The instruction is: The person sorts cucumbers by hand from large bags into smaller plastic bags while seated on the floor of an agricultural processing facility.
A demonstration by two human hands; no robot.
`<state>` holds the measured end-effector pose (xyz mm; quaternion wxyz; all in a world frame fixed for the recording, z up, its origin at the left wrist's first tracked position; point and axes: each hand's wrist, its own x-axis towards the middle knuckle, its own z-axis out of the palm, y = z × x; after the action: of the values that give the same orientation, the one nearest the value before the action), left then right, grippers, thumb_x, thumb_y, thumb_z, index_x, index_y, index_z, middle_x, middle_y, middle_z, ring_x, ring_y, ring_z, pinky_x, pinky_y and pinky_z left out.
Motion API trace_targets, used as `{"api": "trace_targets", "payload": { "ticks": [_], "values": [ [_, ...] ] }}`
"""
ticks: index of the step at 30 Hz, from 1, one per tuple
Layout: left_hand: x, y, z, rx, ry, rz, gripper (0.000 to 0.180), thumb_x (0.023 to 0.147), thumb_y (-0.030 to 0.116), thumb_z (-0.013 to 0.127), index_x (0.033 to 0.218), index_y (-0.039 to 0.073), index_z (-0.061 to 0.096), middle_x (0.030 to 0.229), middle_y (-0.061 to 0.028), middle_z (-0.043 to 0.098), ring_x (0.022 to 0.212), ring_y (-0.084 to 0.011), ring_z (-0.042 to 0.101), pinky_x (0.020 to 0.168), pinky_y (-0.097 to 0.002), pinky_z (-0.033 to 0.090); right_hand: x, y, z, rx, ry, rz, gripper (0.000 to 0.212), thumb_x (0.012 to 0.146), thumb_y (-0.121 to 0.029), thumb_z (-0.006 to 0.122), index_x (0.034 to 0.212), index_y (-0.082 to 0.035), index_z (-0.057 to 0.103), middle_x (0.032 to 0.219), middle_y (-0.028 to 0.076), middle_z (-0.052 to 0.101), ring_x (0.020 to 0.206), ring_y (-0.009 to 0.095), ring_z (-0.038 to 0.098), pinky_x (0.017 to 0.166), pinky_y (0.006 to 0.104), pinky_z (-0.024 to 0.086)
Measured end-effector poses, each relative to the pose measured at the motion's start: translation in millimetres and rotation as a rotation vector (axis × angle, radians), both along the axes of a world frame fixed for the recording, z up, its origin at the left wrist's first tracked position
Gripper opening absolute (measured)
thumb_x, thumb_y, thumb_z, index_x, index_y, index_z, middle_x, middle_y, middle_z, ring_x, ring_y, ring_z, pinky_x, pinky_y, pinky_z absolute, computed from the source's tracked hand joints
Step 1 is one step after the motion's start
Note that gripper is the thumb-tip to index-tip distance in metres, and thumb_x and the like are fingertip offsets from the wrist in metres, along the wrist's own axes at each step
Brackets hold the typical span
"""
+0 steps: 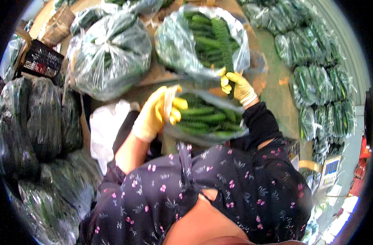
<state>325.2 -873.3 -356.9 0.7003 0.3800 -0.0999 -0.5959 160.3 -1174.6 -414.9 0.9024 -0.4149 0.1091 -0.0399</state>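
In yellow gloves, both my hands are raised in front of me. My right hand (pixel 239 86) is closed around the lower end of a long, dark green, bumpy cucumber (pixel 222 38), which points away from me. Behind it stands an open clear plastic bag (pixel 170 38) full of cucumbers (pixel 200 38). Closer to my body, a second open bag (pixel 186 136) holds more cucumbers (pixel 207 116). My left hand (pixel 155 108) has its fingers closed on the left edge of this nearer bag.
A tied clear bag of cucumbers (pixel 108 53) sits at the far left. Large filled bags (pixel 43 114) are piled along the left, near a black crate (pixel 41 59). White plastic (pixel 108 126) lies beside my left arm. Rows of bagged cucumbers (pixel 313 85) line the right wall.
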Motion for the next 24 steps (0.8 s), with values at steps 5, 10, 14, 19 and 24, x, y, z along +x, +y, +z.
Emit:
{"api": "trace_targets", "payload": {
  "ticks": [5,10,14,19,24],
  "values": [
    [12.8,-0.9,-10.9,-0.129,0.118,-0.021,0.068,0.095,0.056,0.042,0.123,-0.005,0.051,0.083,-0.0151,0.069,0.053,-0.0203,0.062,0.048,-0.027,0.05,-64.7,32.6,-40.3,-0.456,0.271,0.38,0.046,0.073,-0.007,0.076,0.116,0.001,0.063,0.108,0.008,0.068,0.101,0.018,0.062,0.095,0.0329,0.045],
    [2.9,-5.5,-7.7,-0.151,0.089,-0.061,0.07,0.093,0.058,0.044,0.124,-0.004,0.05,0.084,-0.0151,0.068,0.055,-0.0197,0.061,0.05,-0.0266,0.048,-64.8,58.3,-117.5,-0.767,0.478,0.018,0.055,0.074,-0.004,0.068,0.128,0.0,0.056,0.12,0.015,0.065,0.116,0.02,0.057,0.099,0.0303,0.043],
    [-0.5,-3.1,-3.2,-0.086,0.017,-0.046,0.072,0.092,0.06,0.044,0.127,-0.003,0.048,0.089,-0.0141,0.068,0.06,-0.0185,0.061,0.053,-0.0262,0.047,-20.6,86.4,-103.1,-1.168,0.37,-0.083,0.047,0.078,-0.008,0.066,0.124,-0.003,0.059,0.113,0.015,0.067,0.106,0.024,0.064,0.093,0.034,0.049],
    [-3.4,-5.2,-1.7,-0.045,-0.013,-0.038,0.071,0.094,0.056,0.044,0.129,-0.005,0.046,0.091,-0.0145,0.068,0.06,-0.0186,0.062,0.053,-0.0258,0.049,-11.4,115.9,-102.7,-1.406,0.422,0.44,0.043,0.079,-0.016,0.068,0.121,-0.008,0.061,0.11,0.018,0.064,0.104,0.032,0.062,0.09,0.0391,0.048],
    [-2.5,-6.9,-15.0,-0.062,0.04,-0.166,0.066,0.096,0.052,0.043,0.128,-0.005,0.048,0.091,-0.0175,0.068,0.061,-0.0204,0.065,0.052,-0.027,0.051,30.2,59.6,-139.8,-1.56,0.498,0.388,0.053,0.079,-0.023,0.069,0.128,-0.009,0.056,0.123,0.017,0.061,0.116,0.035,0.056,0.1,0.0411,0.044]
  ]
}}
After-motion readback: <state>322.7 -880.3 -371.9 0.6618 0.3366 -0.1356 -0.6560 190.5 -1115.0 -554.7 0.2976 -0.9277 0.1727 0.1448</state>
